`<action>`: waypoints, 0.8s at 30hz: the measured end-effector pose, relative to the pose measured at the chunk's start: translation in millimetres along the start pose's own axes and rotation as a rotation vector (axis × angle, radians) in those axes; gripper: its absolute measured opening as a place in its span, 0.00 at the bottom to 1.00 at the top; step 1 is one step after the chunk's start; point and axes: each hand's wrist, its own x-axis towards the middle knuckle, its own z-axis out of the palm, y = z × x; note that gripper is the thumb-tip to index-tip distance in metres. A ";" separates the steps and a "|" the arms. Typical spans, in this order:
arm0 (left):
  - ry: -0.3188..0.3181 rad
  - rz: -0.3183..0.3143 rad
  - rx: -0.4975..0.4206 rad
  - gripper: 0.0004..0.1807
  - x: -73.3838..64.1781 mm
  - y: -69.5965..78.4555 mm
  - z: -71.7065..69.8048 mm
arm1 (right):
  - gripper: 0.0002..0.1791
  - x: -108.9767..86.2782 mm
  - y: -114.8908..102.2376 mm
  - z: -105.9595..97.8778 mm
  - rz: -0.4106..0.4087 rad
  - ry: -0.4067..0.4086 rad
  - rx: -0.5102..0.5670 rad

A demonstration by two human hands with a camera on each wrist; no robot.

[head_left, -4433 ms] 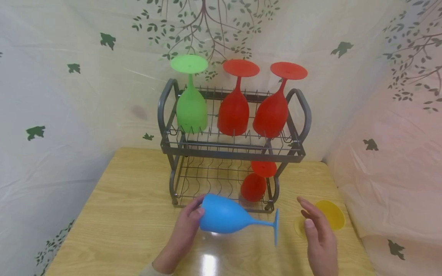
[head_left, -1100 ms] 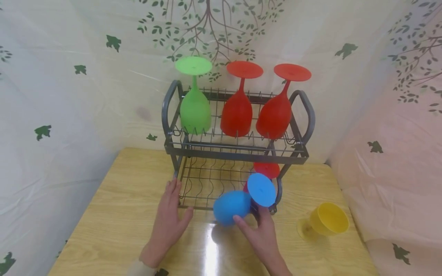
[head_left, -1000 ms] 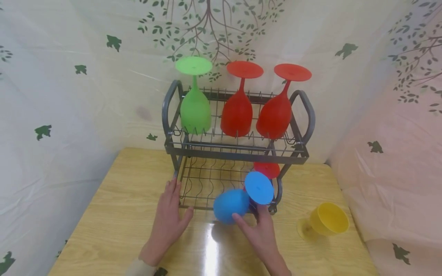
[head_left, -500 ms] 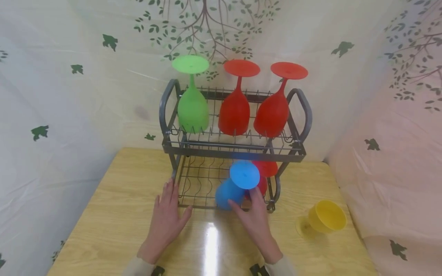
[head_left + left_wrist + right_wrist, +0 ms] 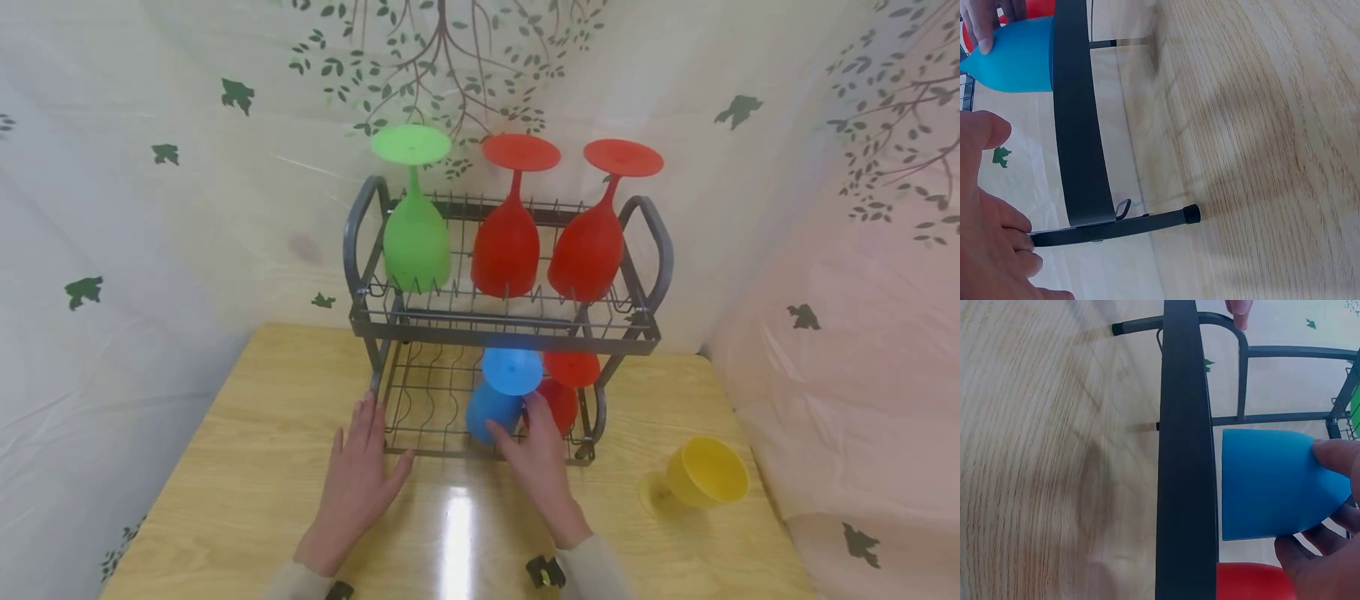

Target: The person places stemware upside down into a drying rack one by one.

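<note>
My right hand point(image 5: 538, 458) grips a blue wine glass point(image 5: 495, 408) by its bowl, thumb on one side and fingers on the other. The glass is upside down in the lower tier of the dark dish rack point(image 5: 502, 335), its rim close to the tier's front bar in the right wrist view. Right beside it on that tier stands an upside-down red wine glass point(image 5: 562, 404), partly behind my fingers. My left hand point(image 5: 356, 483) rests with straight fingers against the rack's front left leg; the left wrist view shows its fingertips at the dark frame point(image 5: 1104, 232).
On the upper tier stand an upside-down green wine glass point(image 5: 417, 246) and two red wine glasses point(image 5: 507, 250). A yellow wine glass point(image 5: 708, 473) lies on the wooden table point(image 5: 262, 417) to the right. A patterned sheet point(image 5: 187, 233) hangs behind the rack.
The blue wine glass went from my left hand to my right, turned from lying sideways to upside down, and moved into the lower tier. My left hand moved to the rack's left leg.
</note>
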 end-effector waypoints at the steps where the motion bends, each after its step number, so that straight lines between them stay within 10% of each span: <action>1: 0.001 0.001 0.000 0.46 0.1 -0.5 0.4 | 0.39 1.3 0.3 1.2 0.006 0.000 -0.007; 24: -0.001 0.002 0.013 0.48 -0.9 -3.6 6.2 | 0.40 19.1 9.4 15.5 0.098 -0.072 -0.019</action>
